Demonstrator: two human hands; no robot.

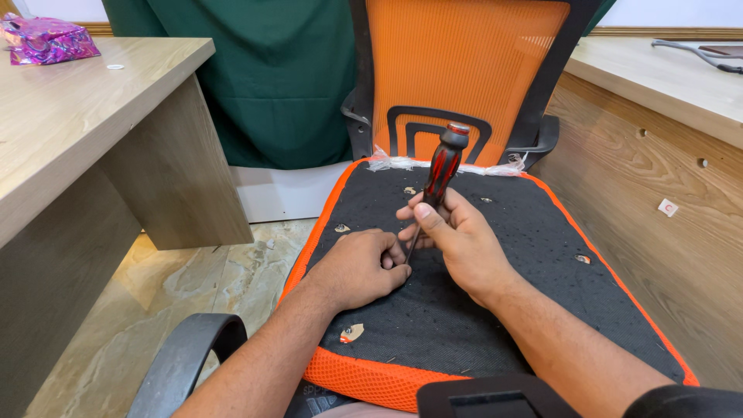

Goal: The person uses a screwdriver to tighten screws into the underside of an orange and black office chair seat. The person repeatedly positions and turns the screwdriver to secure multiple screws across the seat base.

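From the head view I see my right hand (457, 236) with fingers pinching a red-and-black screwdriver (438, 182), standing near upright, handle up and leaning right, tip down on the black underside of the orange chair seat (503, 310). My left hand (357, 267) rests curled beside the tip.

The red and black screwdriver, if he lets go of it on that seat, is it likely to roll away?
The screwdriver would probably tip over, since it stands on its tip, steadied by the right hand. Its rounded handle could roll, though the fuzzy black seat underside should slow it.
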